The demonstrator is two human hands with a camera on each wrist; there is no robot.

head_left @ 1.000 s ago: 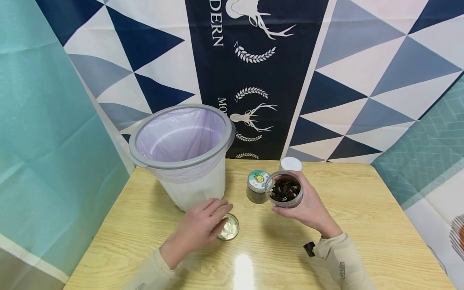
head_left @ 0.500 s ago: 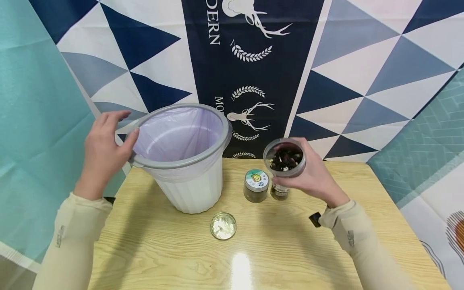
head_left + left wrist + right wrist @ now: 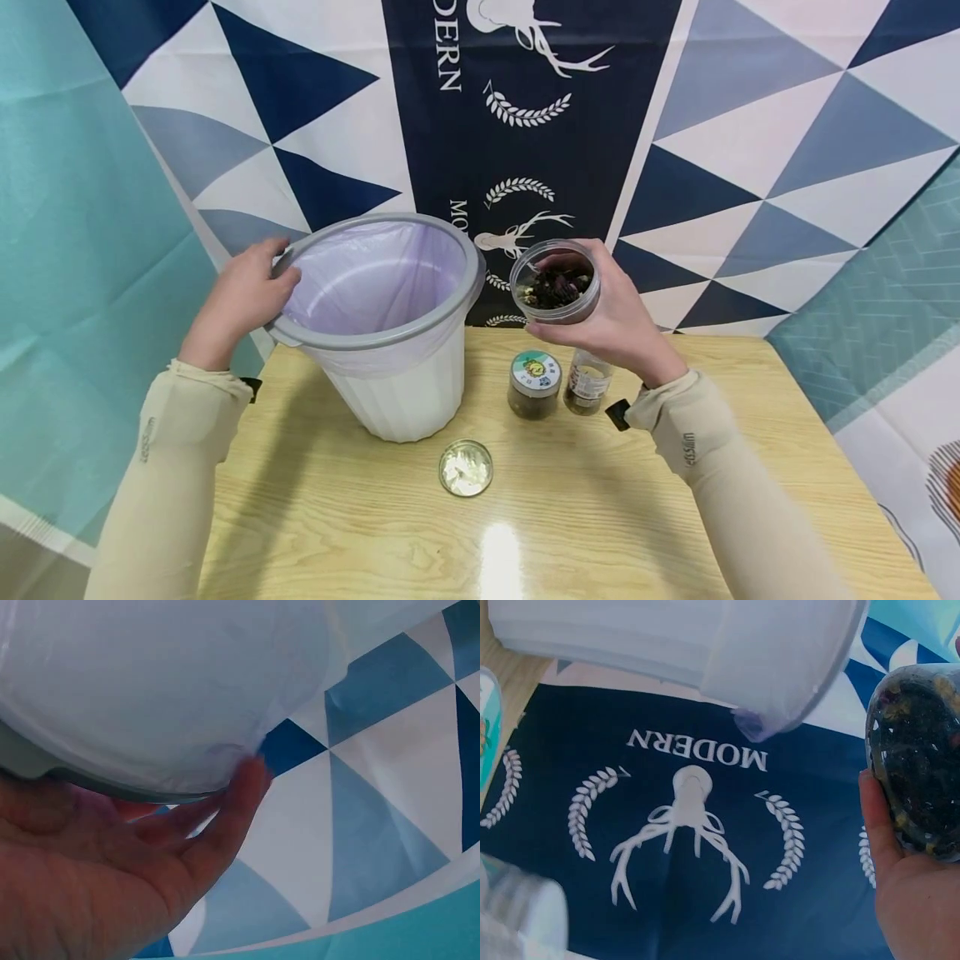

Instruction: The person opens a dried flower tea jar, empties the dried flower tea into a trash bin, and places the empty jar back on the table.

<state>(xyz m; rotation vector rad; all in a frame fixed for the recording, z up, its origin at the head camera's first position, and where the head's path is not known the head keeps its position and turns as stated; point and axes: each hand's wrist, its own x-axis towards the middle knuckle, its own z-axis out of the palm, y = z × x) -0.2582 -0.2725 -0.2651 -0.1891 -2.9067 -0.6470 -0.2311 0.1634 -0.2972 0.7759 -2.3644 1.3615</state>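
Observation:
My left hand (image 3: 242,292) grips the left edge of a white trash can (image 3: 408,396) with a grey rim and a pale purple liner. In the left wrist view, fingers (image 3: 247,791) curl at the rim (image 3: 161,796). Held in my right hand (image 3: 626,321) is a clear plastic jar (image 3: 562,315), lidless, with dark dried bits inside. Its mouth leans toward me, and it hangs right of the trash can, above the table. The right wrist view shows the jar's side (image 3: 919,765), the dark contents pressed against it.
A round jar lid (image 3: 466,468) with a shiny gold inside lies on the table (image 3: 360,533). Behind it stand a jar with a green-and-white lid (image 3: 535,392) and a smaller labelled clear jar (image 3: 587,387). Patterned cloth (image 3: 720,167) hangs along the table's back.
My left hand has left the lid on the table, moved up and left, and taken hold of the trash can's rim. My right hand has raised the jar and shifted it left toward the trash can.

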